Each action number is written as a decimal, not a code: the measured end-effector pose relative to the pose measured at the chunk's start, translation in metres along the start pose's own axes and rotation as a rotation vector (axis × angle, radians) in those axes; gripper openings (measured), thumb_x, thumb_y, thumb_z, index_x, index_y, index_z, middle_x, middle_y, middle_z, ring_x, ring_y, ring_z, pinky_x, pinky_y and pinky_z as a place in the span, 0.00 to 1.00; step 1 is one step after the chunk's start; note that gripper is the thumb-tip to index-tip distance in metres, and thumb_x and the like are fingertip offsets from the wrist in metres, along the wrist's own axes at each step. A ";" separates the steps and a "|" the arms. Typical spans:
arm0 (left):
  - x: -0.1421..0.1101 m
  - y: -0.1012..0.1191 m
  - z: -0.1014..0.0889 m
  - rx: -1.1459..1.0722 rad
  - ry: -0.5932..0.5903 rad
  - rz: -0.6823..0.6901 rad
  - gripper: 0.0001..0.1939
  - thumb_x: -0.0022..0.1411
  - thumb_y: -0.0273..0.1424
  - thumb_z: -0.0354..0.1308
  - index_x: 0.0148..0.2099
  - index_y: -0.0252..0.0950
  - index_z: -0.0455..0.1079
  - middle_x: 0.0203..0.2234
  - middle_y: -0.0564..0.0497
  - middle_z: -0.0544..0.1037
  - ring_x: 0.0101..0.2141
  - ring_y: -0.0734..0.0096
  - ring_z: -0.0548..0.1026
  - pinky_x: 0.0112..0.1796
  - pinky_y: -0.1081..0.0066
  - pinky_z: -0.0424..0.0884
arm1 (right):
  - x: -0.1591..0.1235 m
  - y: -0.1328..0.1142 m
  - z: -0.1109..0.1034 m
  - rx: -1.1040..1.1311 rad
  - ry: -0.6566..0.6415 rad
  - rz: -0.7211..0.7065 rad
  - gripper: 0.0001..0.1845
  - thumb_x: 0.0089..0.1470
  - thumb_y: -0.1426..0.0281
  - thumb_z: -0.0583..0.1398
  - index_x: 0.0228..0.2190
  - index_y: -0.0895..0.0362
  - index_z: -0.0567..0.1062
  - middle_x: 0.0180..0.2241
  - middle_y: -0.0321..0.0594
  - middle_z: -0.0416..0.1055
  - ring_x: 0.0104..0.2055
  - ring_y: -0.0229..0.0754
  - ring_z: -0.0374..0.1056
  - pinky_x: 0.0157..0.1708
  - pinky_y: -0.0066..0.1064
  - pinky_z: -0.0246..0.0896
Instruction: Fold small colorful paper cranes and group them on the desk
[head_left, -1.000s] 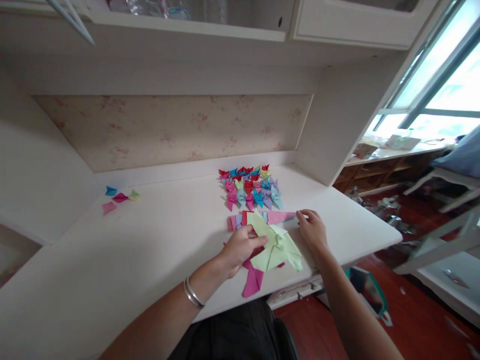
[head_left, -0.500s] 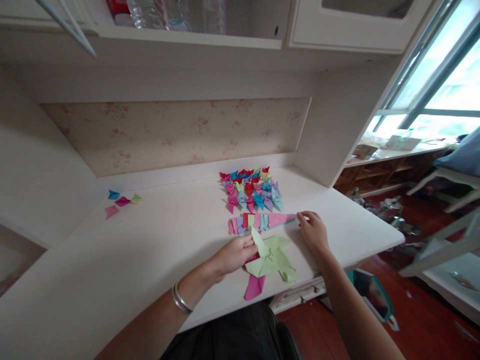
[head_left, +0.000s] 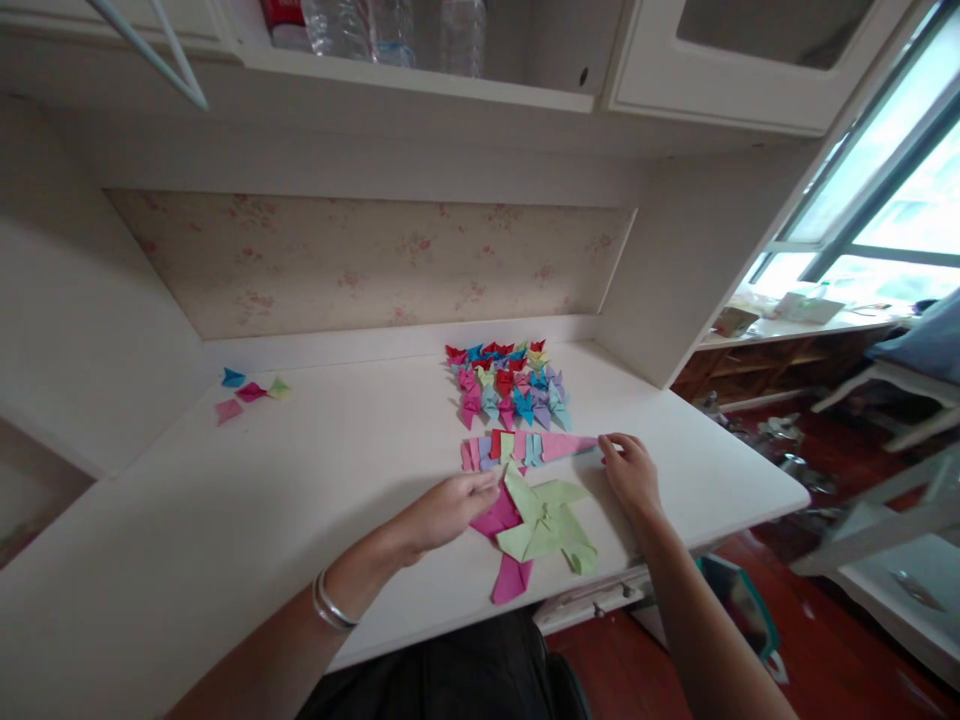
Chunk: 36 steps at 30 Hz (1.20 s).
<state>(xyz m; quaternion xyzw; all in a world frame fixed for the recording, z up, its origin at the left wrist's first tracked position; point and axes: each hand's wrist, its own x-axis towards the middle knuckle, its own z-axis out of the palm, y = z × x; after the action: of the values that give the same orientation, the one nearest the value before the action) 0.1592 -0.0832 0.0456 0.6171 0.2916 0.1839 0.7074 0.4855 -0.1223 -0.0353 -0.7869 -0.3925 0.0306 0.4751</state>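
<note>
— What is lying nearest?
— Two silver bangles (head_left: 331,604) are circling the left wrist. Just past it, between the hands, a folded magenta paper (head_left: 512,580) is lying on the desk (head_left: 360,440), and a pinwheel-shaped light green paper (head_left: 544,515) is covering much of it.
— Is the left hand (head_left: 456,510) gripping anything?
— It's stretching its fingers straight and together over the magenta paper's edge, but its underside is hiding from view, so I can't tell.
— And the right hand (head_left: 628,475)?
— Its wrist is bending inward, thumb and forefinger pinching the tip of a tapered pink piece (head_left: 562,445).
— What's beyond the fingertips?
— Flat folded strips (head_left: 507,447) are running leftward from the pink piece. Farther off, small creased paper figures (head_left: 505,383) are sitting in close rows, while four small papers (head_left: 251,391) are lying well to the left hand's left.
— And farthest?
— A floral panel (head_left: 360,265) is facing both hands, and clear bottles (head_left: 461,38) are standing above them.
</note>
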 end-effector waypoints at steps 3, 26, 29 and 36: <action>-0.012 -0.002 -0.028 -0.045 0.116 -0.045 0.25 0.58 0.42 0.61 0.55 0.36 0.69 0.54 0.42 0.72 0.53 0.61 0.70 0.53 0.64 0.65 | 0.001 0.002 0.000 -0.005 -0.007 -0.008 0.21 0.53 0.54 0.54 0.33 0.57 0.77 0.42 0.46 0.72 0.31 0.43 0.69 0.35 0.36 0.63; -0.093 -0.044 -0.172 0.045 0.234 -0.102 0.23 0.55 0.51 0.57 0.26 0.38 0.54 0.18 0.62 0.51 0.17 0.82 0.45 0.20 0.72 0.39 | 0.022 -0.126 0.057 0.380 -0.245 0.133 0.17 0.39 0.58 0.63 0.29 0.59 0.77 0.23 0.41 0.71 0.21 0.37 0.61 0.19 0.28 0.55; -0.097 -0.046 -0.174 -0.002 0.220 -0.057 0.23 0.56 0.49 0.57 0.26 0.38 0.54 0.18 0.62 0.52 0.17 0.82 0.45 0.20 0.72 0.38 | -0.009 -0.192 0.110 0.303 -0.461 -0.015 0.16 0.44 0.59 0.62 0.31 0.59 0.77 0.21 0.37 0.70 0.20 0.34 0.61 0.19 0.25 0.54; -0.102 -0.043 -0.175 -0.125 0.233 -0.014 0.20 0.59 0.49 0.55 0.33 0.35 0.65 0.15 0.63 0.50 0.17 0.82 0.43 0.19 0.71 0.37 | -0.108 -0.330 0.237 0.167 -0.989 -0.391 0.12 0.54 0.67 0.56 0.37 0.58 0.77 0.30 0.39 0.75 0.27 0.35 0.70 0.27 0.24 0.62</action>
<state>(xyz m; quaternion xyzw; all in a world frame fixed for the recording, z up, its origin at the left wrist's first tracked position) -0.0347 -0.0196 0.0101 0.5442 0.3638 0.2674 0.7071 0.1165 0.0589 0.0545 -0.5503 -0.7049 0.3396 0.2915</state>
